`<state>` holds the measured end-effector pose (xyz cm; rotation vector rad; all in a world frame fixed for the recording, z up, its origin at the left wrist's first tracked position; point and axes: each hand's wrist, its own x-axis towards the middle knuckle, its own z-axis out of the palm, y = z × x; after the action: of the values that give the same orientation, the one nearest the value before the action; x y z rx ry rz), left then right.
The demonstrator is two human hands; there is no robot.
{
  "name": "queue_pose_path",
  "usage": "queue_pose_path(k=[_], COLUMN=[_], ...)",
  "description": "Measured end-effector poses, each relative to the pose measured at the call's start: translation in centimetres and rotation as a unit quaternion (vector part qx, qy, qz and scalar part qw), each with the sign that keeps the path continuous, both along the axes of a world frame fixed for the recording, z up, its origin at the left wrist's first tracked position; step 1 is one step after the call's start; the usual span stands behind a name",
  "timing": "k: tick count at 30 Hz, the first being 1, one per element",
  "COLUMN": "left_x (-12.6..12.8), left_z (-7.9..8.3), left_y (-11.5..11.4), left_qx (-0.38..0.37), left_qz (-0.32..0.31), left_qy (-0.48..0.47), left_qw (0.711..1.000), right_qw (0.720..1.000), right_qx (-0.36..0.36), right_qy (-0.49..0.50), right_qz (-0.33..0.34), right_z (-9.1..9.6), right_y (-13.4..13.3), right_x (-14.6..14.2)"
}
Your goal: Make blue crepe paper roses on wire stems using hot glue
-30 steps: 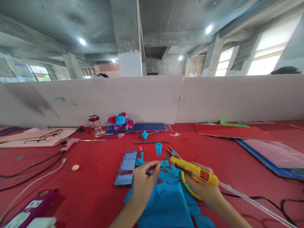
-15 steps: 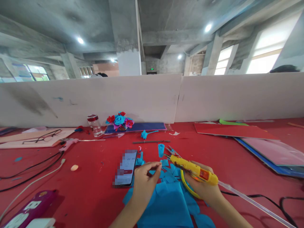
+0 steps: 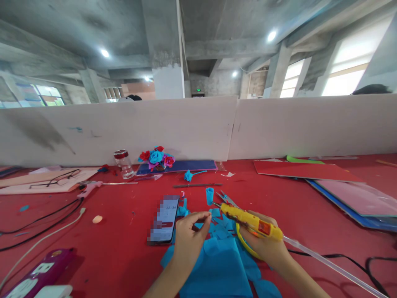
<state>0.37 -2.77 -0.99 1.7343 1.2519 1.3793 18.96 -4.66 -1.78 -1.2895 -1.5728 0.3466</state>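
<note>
My left hand (image 3: 191, 232) is closed in a pinch, thumb against forefinger. A small rolled piece of blue paper (image 3: 209, 196) stands upright directly above those fingertips; any stem joining it to them is too thin to make out. My right hand (image 3: 263, 244) grips a yellow hot glue gun (image 3: 251, 220), its nozzle pointing left and close to the roll's lower end. A clear glue stick (image 3: 325, 261) runs out of the gun's back. Beneath the gun lie scissors (image 3: 228, 199) with a yellow handle. Blue paper sheets and cut pieces (image 3: 217, 269) spread under both hands.
A phone (image 3: 166, 219) lies left of my left hand. Behind are a thin dark rod (image 3: 197, 185), a blue paper flower (image 3: 188, 176), a paper bouquet (image 3: 156, 157) and a glass jar (image 3: 124, 164). Left sits a pink glue gun (image 3: 89, 188); right, stacked coloured sheets (image 3: 347, 194).
The rolled blue paper and the glue gun have both shifted very slightly to the left. My left hand stays pinched almost in place.
</note>
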Motion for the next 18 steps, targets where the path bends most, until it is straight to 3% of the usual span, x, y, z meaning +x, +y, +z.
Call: queue_pose_path(k=[9, 14, 18], left_x=[-0.1, -0.4, -0.5], left_z=[0.2, 0.5, 0.7], left_y=[0.1, 0.1, 0.2], left_qx=[-0.002, -0.015, -0.019], left_qz=[0.015, 0.027, 0.023], left_qy=[-0.005, -0.021, -0.020], left_qw=[1.000, 0.999, 0.999], right_qw=[0.998, 0.979, 0.945], right_qx=[-0.050, -0.071, -0.145], right_qy=[0.028, 0.169, 0.269], right_qz=[0.017, -0.084, -0.113], right_z=[0.1, 1.5, 2.1], right_y=[0.0, 0.5, 1.7], right_x=[-0.3, 0.5, 4.1])
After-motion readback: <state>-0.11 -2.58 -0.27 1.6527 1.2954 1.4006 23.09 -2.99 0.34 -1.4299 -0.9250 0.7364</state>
